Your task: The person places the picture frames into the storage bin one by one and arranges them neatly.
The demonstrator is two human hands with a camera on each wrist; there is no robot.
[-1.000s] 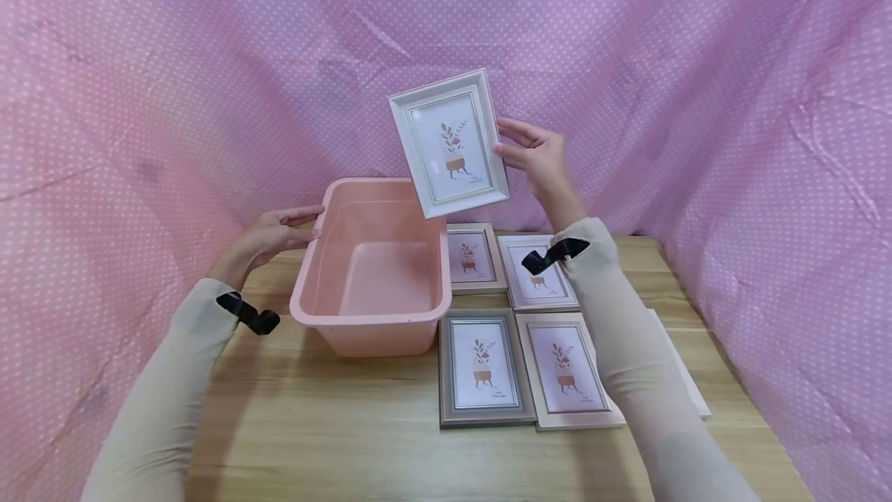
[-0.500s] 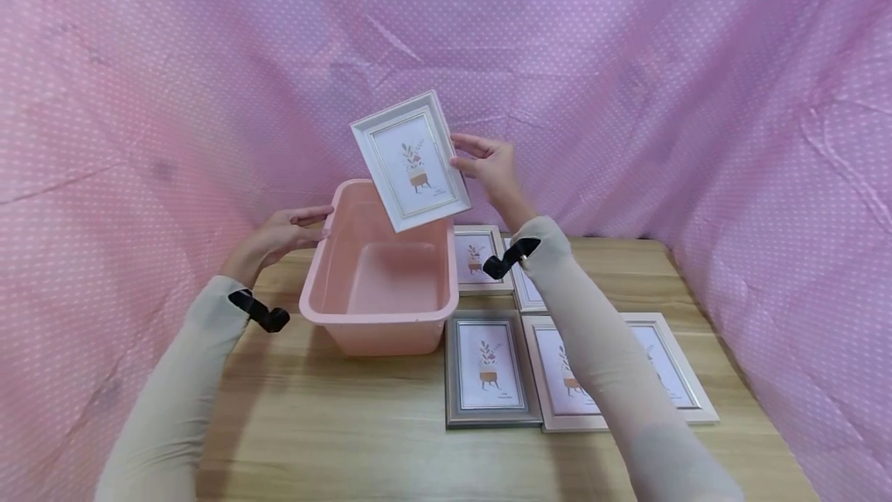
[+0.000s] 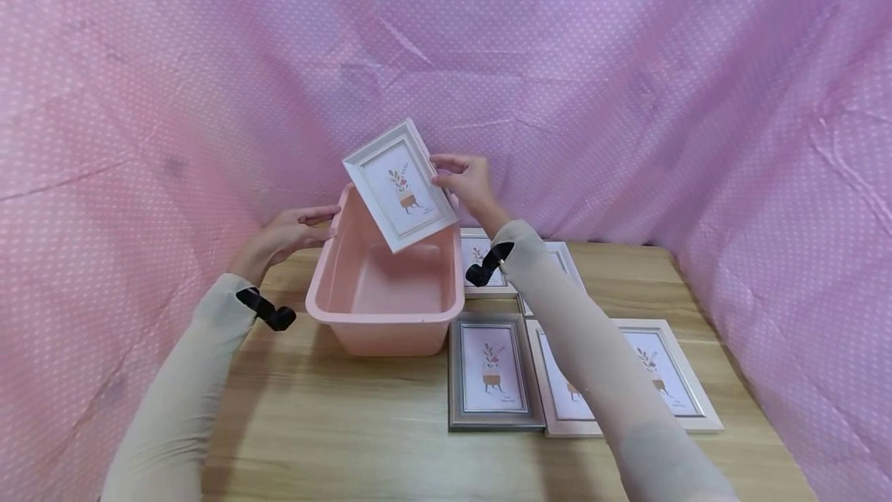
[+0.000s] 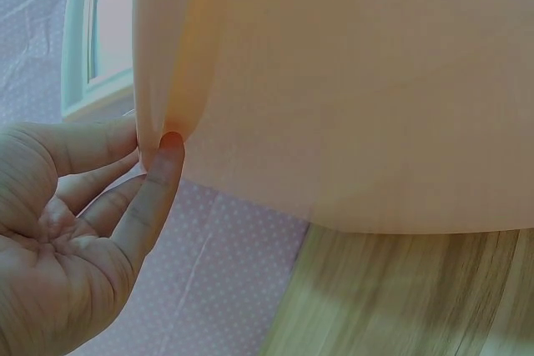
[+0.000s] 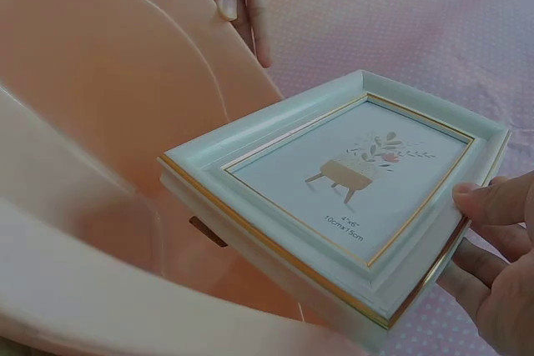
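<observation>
A white picture frame (image 3: 403, 190) with a potted-plant print is pinched along its right edge by my right hand (image 3: 468, 183). It tilts over the back part of a pink plastic basin (image 3: 385, 318); in the right wrist view the frame (image 5: 334, 198) hangs above the basin's opening. My left hand (image 3: 287, 237) holds the basin's left rim, and the left wrist view shows its thumb and fingers (image 4: 150, 206) on either side of that rim. The inside of the basin that shows holds nothing.
Right of the basin lie several more picture frames: a grey one (image 3: 496, 418), a cream one at the far right (image 3: 697, 378), and others partly covered by my right arm. They rest on a wooden table (image 3: 334, 432). A pink dotted cloth (image 3: 557, 60) hangs behind.
My right hand has carried the white picture frame left and down, from above the basin's right side to over its back opening, tilting it further. My left hand keeps to the rim.
</observation>
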